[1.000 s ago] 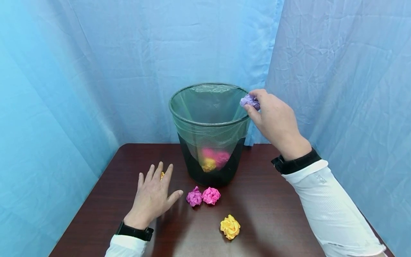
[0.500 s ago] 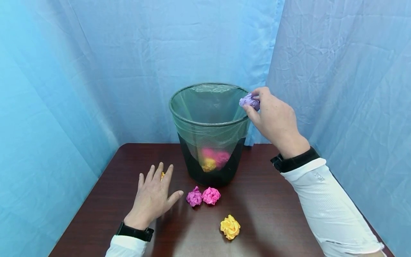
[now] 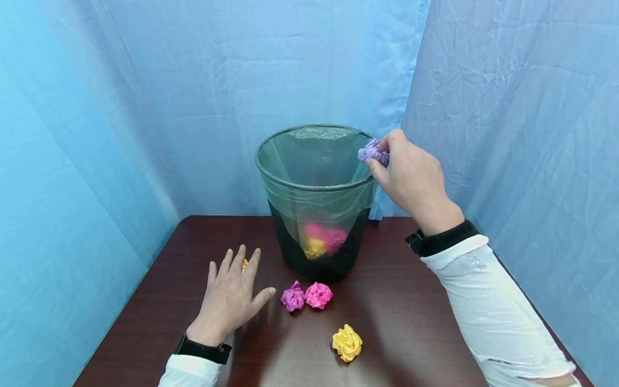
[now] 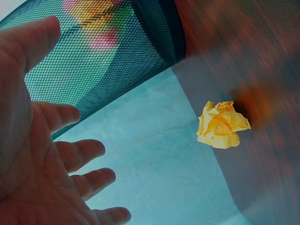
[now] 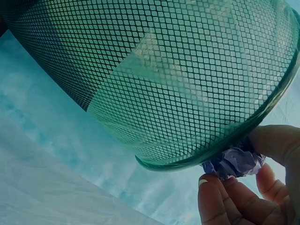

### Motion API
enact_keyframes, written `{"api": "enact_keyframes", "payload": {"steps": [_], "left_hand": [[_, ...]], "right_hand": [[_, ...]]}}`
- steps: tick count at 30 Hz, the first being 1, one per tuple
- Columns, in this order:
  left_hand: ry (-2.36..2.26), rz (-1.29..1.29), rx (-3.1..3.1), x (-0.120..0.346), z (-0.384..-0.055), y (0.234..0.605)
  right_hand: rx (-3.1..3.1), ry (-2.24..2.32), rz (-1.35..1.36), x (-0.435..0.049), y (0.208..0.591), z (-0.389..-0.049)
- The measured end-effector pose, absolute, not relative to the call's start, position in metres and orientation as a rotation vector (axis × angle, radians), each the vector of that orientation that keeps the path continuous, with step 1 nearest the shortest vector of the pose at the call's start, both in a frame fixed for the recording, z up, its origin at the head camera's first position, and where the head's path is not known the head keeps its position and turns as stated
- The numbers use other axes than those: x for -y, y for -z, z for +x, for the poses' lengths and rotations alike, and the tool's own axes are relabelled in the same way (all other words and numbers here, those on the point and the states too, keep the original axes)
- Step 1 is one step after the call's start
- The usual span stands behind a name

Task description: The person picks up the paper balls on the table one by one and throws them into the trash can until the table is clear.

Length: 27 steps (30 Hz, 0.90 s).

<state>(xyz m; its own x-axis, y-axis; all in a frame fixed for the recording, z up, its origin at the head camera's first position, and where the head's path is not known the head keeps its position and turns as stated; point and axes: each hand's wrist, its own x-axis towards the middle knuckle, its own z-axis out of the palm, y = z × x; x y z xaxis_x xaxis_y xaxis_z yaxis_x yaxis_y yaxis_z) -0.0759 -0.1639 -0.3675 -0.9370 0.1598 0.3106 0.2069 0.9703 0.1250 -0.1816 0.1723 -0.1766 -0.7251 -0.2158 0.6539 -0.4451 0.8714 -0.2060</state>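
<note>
My right hand (image 3: 416, 174) pinches a crumpled lilac paper ball (image 3: 371, 152) between thumb and fingers, at the right side of the rim of a mesh wastebasket (image 3: 319, 187). The right wrist view shows the same lilac ball (image 5: 236, 162) beside the rim. My left hand (image 3: 226, 301) hovers over the left of the table, its fingers spread and holding nothing. Past it in the left wrist view lies a yellow paper ball (image 4: 221, 125), mostly hidden behind the fingers in the head view. A purple ball (image 3: 292, 296) and a pink ball (image 3: 318, 295) sit side by side before the basket.
Another yellow paper ball (image 3: 347, 343) lies nearer the front of the dark wooden table (image 3: 416, 322). Pink and yellow balls (image 3: 315, 248) show through the mesh at the basket's bottom, inside a greenish liner. Blue curtains (image 3: 193, 107) hang around the table's back and sides.
My right hand has shifted slightly left and up with the lilac paper ball, a little further over the basket's rim. The left hand and the balls on the table stay where they were.
</note>
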Motion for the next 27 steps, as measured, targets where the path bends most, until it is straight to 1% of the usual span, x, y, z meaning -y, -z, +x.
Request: {"api": "enact_keyframes", "payload": {"steps": [7,16,27], "left_hand": [[0.223,-0.261,2.821,0.1642,-0.0761,0.3688],[0.22,-0.263,2.818,0.1659,-0.077,0.3704],[0.224,-0.264,2.814,0.167,-0.0783,0.3723]], "right_hand": [[2.402,-0.441,0.501,-0.1709,0.1763,-0.1842],[2.432,-0.403,0.456,-0.1691,0.1761,-0.1879],[2.451,-0.407,0.506,-0.1659,0.1759,-0.1918]]}}
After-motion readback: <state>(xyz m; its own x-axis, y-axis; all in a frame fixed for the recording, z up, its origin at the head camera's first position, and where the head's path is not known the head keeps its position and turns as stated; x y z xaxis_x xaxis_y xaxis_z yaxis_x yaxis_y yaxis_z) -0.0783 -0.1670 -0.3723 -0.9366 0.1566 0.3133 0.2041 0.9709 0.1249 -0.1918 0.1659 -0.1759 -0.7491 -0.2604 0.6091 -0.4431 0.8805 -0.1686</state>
